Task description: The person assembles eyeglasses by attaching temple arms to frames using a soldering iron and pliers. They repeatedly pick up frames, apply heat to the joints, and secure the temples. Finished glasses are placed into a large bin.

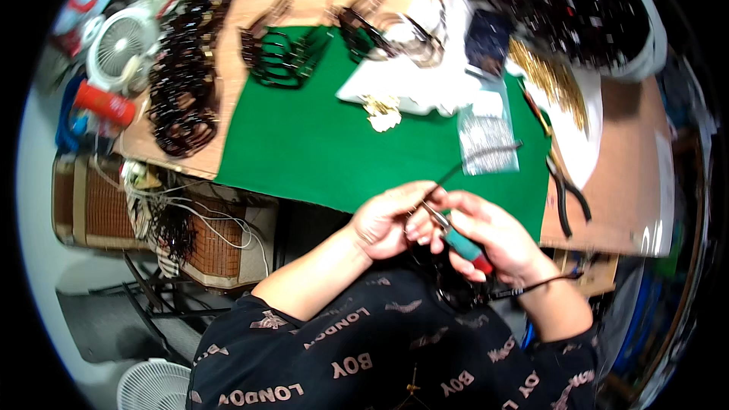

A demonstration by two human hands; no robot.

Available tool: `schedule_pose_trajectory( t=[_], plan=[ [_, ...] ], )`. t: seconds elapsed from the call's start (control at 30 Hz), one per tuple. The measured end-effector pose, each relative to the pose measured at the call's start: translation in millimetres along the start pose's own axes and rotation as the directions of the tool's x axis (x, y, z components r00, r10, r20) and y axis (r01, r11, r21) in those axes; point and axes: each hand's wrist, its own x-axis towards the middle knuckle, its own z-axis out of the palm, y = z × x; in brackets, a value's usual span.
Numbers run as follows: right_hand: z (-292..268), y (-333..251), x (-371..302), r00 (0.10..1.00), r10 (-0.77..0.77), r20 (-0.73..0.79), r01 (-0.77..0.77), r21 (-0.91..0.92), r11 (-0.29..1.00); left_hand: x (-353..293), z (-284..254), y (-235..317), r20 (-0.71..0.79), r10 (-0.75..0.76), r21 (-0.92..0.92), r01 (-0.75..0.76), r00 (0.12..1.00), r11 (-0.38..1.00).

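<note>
Close to my body, by the table's front edge, my left hand is closed on a dark pair of glasses. One thin temple sticks out past my fingers over the green mat; the other temple lies by my right wrist. The front of the glasses is mostly hidden by my hands and blends into my dark shirt. My right hand grips a small screwdriver with a teal and red handle. Its metal shaft points at the glasses between my left fingertips. The exact contact spot is too small to make out.
On the green mat lie stacked dark frames, a white cloth, gold-coloured small parts and a clear bag. Pliers lie right, a long row of frames left, a heaped bag far right.
</note>
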Motion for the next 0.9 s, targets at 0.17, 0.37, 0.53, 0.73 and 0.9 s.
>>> schedule_pose_trajectory(
  t=[0.17, 0.37, 0.53, 0.73, 0.9],
  plan=[
    [-14.4, -14.3, -9.7, 0.996, -0.088, 0.027, 0.092, -0.227, 0.969, -19.0, 28.3, 19.3, 0.074, 0.171, 0.046, -0.174, 0.983, 0.984],
    [-84.4, 4.5, 1.7, 0.512, -0.856, -0.073, -0.058, -0.997, 0.051, -79.6, 22.4, 113.9, -0.458, 0.728, 0.176, -0.751, 0.509, 0.636],
    [-78.8, 10.7, 5.0, 0.478, -0.876, 0.067, -0.113, -0.984, -0.137, -85.0, -8.3, 142.2, -0.515, 0.74, 0.139, -0.81, 0.432, 0.57],
    [-72.3, 9.7, 0.8, 0.423, -0.896, 0.134, -0.141, -0.967, -0.211, -67.2, 18.3, 127.1, -0.482, 0.696, 0.01, -0.791, 0.533, 0.612],
    [-12.9, -6.2, 4.8, 0.489, -0.87, 0.063, 0.454, -0.87, 0.192, -43.6, 31.0, 83.7, -0.373, 0.52, -0.066, -0.581, 0.768, 0.811]
  ],
)
